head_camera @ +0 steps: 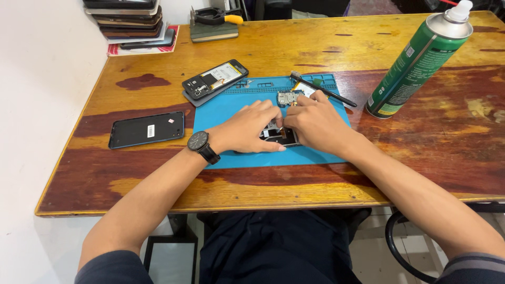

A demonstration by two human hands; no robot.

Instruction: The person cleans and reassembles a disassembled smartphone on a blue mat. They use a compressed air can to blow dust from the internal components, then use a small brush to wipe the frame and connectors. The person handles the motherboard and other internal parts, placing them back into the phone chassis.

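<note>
Both hands press on an opened phone (278,135) lying on the blue mat (221,113): the left hand (246,129), wearing a black wristwatch (202,144), covers its near side, and the right hand (314,122) pinches at its middle. A green spray can (415,60) stands nearby.

One head-worn camera looks steeply down from close above, facing twelve o'clock across the wooden table (326,42).
</note>
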